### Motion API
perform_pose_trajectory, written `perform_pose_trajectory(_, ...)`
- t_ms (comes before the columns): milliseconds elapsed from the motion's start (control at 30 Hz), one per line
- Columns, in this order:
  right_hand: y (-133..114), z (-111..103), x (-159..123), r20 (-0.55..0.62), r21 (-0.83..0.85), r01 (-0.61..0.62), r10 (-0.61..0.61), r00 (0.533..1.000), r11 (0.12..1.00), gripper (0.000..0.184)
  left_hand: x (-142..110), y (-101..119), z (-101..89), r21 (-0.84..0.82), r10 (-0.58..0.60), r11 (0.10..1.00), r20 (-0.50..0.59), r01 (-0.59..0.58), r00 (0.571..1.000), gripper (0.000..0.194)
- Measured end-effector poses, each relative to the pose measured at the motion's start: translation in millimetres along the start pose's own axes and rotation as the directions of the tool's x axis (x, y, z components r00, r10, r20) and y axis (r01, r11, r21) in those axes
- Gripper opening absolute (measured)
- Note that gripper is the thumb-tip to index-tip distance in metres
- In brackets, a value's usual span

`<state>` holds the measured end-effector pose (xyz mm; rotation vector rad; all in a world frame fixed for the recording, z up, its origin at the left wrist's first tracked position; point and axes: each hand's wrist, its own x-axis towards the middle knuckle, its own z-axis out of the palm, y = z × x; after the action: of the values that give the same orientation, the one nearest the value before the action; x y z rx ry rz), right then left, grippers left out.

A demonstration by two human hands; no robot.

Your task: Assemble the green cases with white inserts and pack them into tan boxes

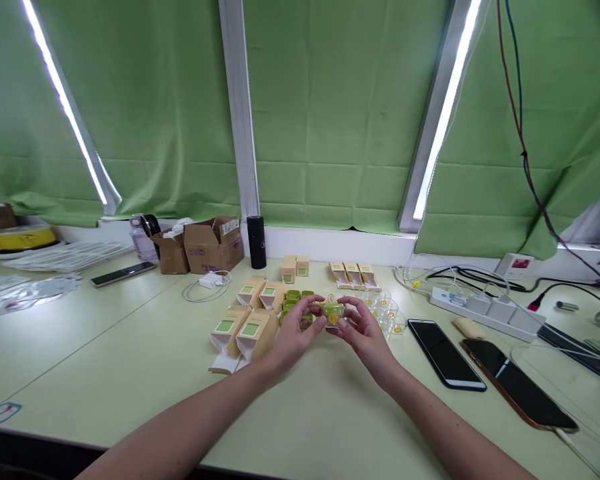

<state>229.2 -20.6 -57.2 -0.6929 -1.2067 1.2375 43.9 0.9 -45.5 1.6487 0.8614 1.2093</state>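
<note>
Pinched the green case (333, 313), out towards five o'clock from centre view, between half-curled left hand (298, 333) and right hand (364, 335); risked, seemingly, a slip from uneven squeezing; risked also scattering clear cups (391, 313), at the case's three o'clock, with stray knuckles.

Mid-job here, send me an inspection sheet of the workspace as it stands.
Surface: pale table, with a seam line running across its left part.
Job's things: small green-and-clear case held up; green pieces and small cartons to the left, clear cases to the right.
Clutter: white-edged phone and brown-edged phone at right; brown box and black cylinder at back.
Hands: left hand and right hand both grip the case.
Cables: loaded power strip; white cable in the brown-edged phone.
Surroundings: green curtains; other people, nothing seen.
</note>
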Motion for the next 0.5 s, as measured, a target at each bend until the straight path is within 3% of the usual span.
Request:
perform_pose_trajectory(200,1.4,-1.0,-0.1,0.008,-0.001,0.016,-0.016,1.0,1.0,0.05,-0.8,-2.7,-0.8,0.089,0.045,0.995,0.041,-0.049,0.998,0.052)
perform_pose_trajectory(500,-1.3,1.5,-0.5,-0.002,-0.017,0.016,-0.016,1.0,1.0,0.047,1.8,-7.3,0.4,0.156,0.073,0.985,0.014,-0.074,0.997,0.049)
